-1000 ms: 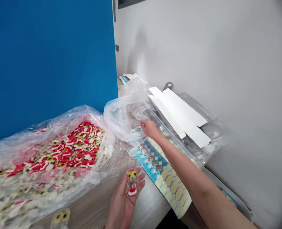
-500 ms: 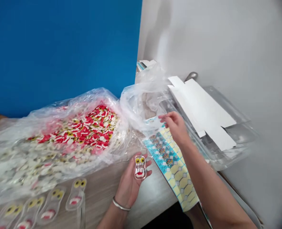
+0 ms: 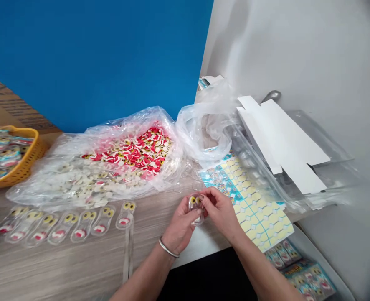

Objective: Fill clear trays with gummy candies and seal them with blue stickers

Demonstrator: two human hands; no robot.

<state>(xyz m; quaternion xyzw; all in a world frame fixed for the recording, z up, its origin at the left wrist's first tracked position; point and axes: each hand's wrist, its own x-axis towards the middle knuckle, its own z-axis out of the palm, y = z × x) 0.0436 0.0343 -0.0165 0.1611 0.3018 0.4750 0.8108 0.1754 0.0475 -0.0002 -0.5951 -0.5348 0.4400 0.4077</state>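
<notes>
- The clear case point(image 3: 195, 206) is gripped by the left hand point(image 3: 179, 226) and pinched by the right hand point(image 3: 221, 212).
- Its eyes point(image 3: 198, 200) might be dislodged by tilting or squeezing.

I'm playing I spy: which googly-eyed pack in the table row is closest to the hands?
The clear pack at the row's right end, beside a small gap; the other six crowd together further left.
</notes>
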